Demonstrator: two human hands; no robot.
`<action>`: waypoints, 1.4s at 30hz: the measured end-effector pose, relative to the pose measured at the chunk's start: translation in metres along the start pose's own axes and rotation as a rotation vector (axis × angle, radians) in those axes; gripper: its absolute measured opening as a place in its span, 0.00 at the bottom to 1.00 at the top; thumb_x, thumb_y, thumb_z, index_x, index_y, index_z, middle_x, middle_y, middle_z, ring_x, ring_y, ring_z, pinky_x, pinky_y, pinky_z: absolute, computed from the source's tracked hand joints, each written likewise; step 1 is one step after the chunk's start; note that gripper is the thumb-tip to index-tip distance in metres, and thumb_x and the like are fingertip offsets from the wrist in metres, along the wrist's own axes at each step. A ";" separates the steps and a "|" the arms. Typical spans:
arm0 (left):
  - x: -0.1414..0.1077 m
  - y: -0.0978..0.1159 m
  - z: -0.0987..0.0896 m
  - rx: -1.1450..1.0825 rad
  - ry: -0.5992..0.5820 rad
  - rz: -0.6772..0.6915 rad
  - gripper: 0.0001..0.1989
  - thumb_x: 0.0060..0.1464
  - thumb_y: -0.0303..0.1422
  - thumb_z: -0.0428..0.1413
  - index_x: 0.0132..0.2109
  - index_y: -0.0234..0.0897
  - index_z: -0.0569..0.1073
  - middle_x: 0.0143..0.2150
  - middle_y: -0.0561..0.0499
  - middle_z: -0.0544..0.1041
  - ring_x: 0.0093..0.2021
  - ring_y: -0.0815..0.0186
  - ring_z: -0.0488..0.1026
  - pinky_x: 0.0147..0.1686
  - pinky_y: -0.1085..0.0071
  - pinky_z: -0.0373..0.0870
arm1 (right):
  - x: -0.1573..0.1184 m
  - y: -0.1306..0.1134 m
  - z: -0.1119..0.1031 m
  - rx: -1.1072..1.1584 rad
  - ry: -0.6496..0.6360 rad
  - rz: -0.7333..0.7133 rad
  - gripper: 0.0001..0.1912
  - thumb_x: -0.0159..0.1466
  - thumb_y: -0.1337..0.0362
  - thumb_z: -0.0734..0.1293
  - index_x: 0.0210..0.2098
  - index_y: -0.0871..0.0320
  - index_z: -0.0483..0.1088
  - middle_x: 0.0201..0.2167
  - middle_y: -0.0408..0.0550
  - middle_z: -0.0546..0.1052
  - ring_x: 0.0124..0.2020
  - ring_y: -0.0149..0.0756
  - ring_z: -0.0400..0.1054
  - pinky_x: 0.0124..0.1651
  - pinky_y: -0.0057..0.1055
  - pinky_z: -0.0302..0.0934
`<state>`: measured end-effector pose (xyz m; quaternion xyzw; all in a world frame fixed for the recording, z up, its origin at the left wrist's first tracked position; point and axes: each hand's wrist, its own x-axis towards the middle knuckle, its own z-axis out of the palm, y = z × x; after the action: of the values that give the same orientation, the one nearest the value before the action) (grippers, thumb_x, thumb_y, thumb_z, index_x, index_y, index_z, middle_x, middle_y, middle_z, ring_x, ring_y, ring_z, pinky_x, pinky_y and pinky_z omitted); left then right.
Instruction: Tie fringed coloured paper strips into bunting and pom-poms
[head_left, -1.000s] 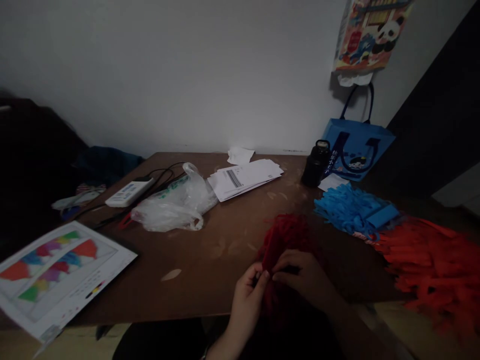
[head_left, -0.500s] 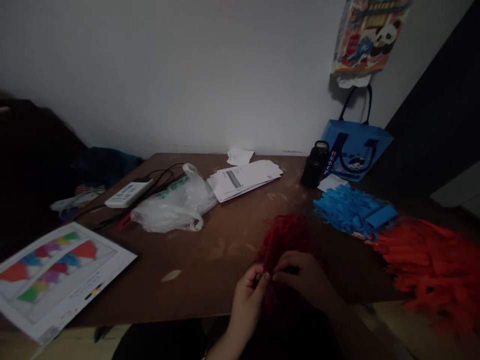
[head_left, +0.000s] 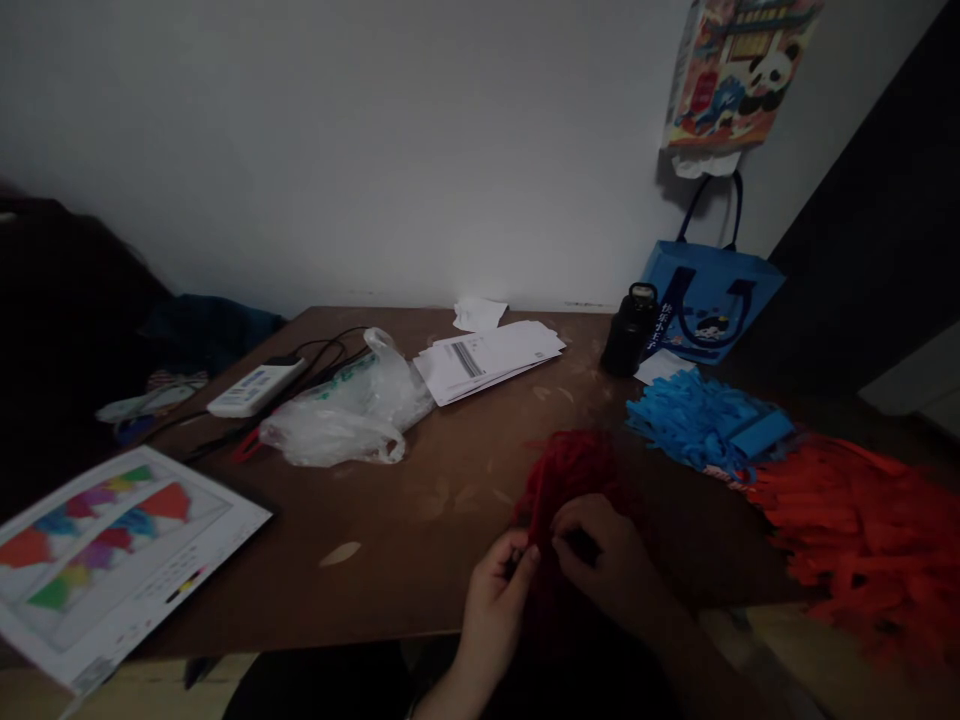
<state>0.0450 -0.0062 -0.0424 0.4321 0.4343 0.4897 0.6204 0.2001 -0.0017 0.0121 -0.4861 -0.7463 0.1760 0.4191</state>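
Note:
A dark red bundle of strips (head_left: 576, 465) hangs over the front edge of the brown table, its lower part lost in shadow. Thumb and fingers of my left hand (head_left: 501, 590) pinch a narrow red band at the bundle's left side. Just to the right, my right hand (head_left: 604, 550) is curled over the bundle, thumb and forefinger bent toward each other near the band. Whatever lies between those fingertips is too dark and small to name.
On the brown table (head_left: 420, 560) lie a printed sheet (head_left: 217, 510), white power strip (head_left: 256, 388), plastic bag (head_left: 337, 425) and papers (head_left: 491, 358). Rightward are a black bottle (head_left: 628, 335), blue bag (head_left: 712, 290), blue strips (head_left: 675, 410) and orange-red strips (head_left: 862, 520). A tissue pack (head_left: 739, 80) hangs above.
My right hand has shifted slightly up and right, and its fingertips are a little farther from my left thumb. My left hand keeps its pinch on the red band.

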 end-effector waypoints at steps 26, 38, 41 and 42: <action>0.001 0.006 0.001 0.023 0.013 0.001 0.19 0.49 0.49 0.62 0.32 0.35 0.75 0.28 0.53 0.72 0.30 0.66 0.66 0.31 0.76 0.64 | -0.007 0.006 0.000 -0.115 0.022 -0.097 0.11 0.54 0.67 0.77 0.36 0.56 0.76 0.37 0.45 0.77 0.41 0.39 0.69 0.47 0.40 0.62; 0.000 0.003 0.001 0.024 0.022 -0.013 0.20 0.49 0.50 0.62 0.33 0.35 0.75 0.29 0.52 0.73 0.30 0.66 0.67 0.31 0.75 0.65 | -0.004 0.006 -0.005 -0.067 -0.047 -0.009 0.09 0.55 0.69 0.76 0.36 0.55 0.78 0.38 0.45 0.78 0.42 0.37 0.69 0.46 0.36 0.63; 0.000 0.003 0.000 0.027 0.014 -0.008 0.19 0.49 0.49 0.62 0.33 0.35 0.76 0.29 0.51 0.74 0.32 0.65 0.68 0.32 0.75 0.65 | -0.004 0.006 -0.005 -0.064 -0.050 -0.014 0.07 0.57 0.68 0.75 0.36 0.54 0.78 0.38 0.45 0.78 0.42 0.38 0.69 0.46 0.37 0.63; 0.001 0.003 0.000 0.028 0.011 -0.007 0.19 0.49 0.49 0.62 0.34 0.35 0.76 0.29 0.51 0.74 0.32 0.65 0.68 0.33 0.75 0.66 | -0.005 0.007 -0.005 -0.064 -0.049 -0.016 0.06 0.58 0.67 0.75 0.36 0.54 0.78 0.38 0.46 0.78 0.42 0.38 0.69 0.46 0.37 0.63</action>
<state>0.0445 -0.0051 -0.0395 0.4367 0.4460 0.4838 0.6135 0.2091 -0.0033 0.0087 -0.4891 -0.7655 0.1606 0.3861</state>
